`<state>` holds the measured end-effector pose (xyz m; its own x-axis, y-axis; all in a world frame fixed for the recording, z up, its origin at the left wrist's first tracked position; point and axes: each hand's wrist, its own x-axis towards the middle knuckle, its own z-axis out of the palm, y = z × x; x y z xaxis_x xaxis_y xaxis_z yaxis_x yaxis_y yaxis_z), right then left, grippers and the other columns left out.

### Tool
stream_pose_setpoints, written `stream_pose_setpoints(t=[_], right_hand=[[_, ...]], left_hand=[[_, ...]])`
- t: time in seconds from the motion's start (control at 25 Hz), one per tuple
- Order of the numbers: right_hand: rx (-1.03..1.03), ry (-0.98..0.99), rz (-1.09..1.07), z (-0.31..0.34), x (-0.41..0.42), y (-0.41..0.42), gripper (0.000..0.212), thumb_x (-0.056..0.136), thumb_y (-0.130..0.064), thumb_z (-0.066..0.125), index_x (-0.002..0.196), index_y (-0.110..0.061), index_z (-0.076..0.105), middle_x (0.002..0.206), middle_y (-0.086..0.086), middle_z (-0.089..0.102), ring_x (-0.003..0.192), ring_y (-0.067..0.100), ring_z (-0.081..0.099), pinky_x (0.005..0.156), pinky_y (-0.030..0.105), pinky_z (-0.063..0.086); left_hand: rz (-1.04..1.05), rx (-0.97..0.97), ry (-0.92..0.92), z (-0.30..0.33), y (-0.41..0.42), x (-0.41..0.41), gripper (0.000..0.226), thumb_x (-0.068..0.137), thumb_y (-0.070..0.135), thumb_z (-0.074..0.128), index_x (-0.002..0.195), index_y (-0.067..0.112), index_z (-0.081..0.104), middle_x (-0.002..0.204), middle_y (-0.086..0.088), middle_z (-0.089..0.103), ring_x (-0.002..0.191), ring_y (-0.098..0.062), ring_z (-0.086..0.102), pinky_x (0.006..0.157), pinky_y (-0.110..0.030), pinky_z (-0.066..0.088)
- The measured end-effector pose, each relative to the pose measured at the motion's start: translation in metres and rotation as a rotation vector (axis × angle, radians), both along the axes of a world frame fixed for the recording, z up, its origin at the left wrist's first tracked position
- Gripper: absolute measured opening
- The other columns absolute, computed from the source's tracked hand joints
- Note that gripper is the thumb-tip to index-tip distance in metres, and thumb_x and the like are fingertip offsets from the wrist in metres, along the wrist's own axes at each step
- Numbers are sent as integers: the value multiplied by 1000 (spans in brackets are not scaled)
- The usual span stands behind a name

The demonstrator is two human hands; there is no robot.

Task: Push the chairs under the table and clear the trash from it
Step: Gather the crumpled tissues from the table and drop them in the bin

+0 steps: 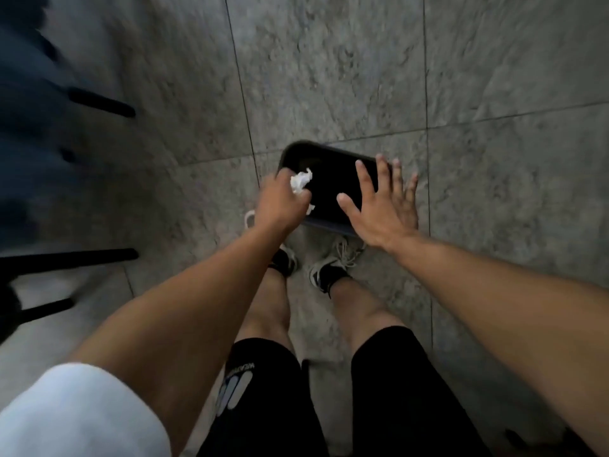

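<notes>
A dark rectangular trash bin stands on the grey tiled floor just ahead of my feet. My left hand is over the bin's left side, shut on a crumpled white paper tissue that sticks out past my fingers. My right hand hovers above the bin's right side, palm down, fingers spread, holding nothing. The table is out of view.
Dark chair legs and blurred dark furniture line the left edge. More black legs reach out at lower left. My shoes stand right behind the bin. Grey stone floor tiles stretch ahead and to the right.
</notes>
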<state>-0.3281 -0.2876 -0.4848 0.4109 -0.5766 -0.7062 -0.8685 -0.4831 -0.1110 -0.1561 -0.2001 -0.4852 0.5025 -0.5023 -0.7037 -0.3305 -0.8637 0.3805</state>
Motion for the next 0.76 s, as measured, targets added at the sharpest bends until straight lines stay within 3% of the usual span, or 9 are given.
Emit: stream_pose_setpoints(t=[0.08,0.28,0.4,0.56,0.76], right_hand=[[-11,5,18,-41,-6,-7,80,98,-72,15,163,-29,-5,171,8,-14,156,34,-17,123,62,-12],[-107,-9,119,-129,-19,-24,80,98,-72,15,163,-28,-3,171,12,-10,157,36,-13,123,61,-11],[-137,-47,123,-155,-22,-30,80,99,-70,21,163,-27,-3,171,12,-9,157,37,-11,123,62,-10],[-146,-35,108,-160,-21,-26,79,99,-69,20,162,-30,-8,171,12,-12,157,38,-11,123,62,-10],[-107,-17,119,-118,-14,-22,78,98,-71,15,161,-34,-11,170,10,-18,156,38,-16,123,64,-9]], left_hand=[[-118,-14,-25,-48,-7,-6,40,88,31,62,124,12,59,126,-14,54,116,-34,54,98,-44,46],[-514,54,-194,-142,-24,-19,50,92,42,57,133,14,52,133,-15,51,125,-38,47,104,-53,40],[-608,93,-198,-172,-24,-27,51,93,44,53,135,15,49,135,-15,49,127,-38,45,105,-54,37],[-613,84,-201,-175,-23,-29,63,94,50,51,144,13,42,141,-18,46,131,-39,43,109,-55,33],[-591,64,-181,-136,-15,-10,82,92,61,48,158,19,27,162,-18,28,149,-37,26,122,-56,20]])
